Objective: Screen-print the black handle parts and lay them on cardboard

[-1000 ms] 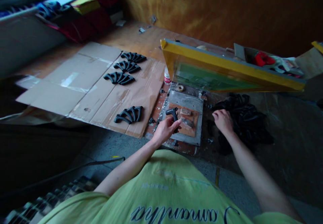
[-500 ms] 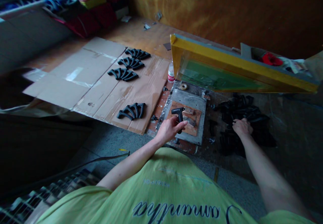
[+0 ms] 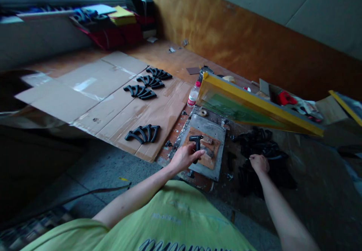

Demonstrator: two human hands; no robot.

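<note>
My left hand [image 3: 185, 156] is closed on a black curved plastic part [image 3: 196, 144] that sits on the brown jig of a grey metal plate [image 3: 208, 127]. My right hand [image 3: 259, 163] reaches into a heap of the same black parts [image 3: 261, 145] to the right of the plate; its fingers curl down among them, and what they hold is hidden. A yellow-framed printing screen [image 3: 256, 102] with green mesh is tilted up behind the plate.
Flattened cardboard [image 3: 93, 92] on the left carries several rows of black parts [image 3: 143, 133]. A small plastic bottle [image 3: 192, 94] stands by the screen's corner. Red clutter [image 3: 285, 98] lies at the back right, a wooden wall panel behind. Books and cloth are piled under the window.
My head has lifted, so more of the wall and window shows. My right hand moved from the heap's near edge into the heap. My left hand stays on the part on the jig.
</note>
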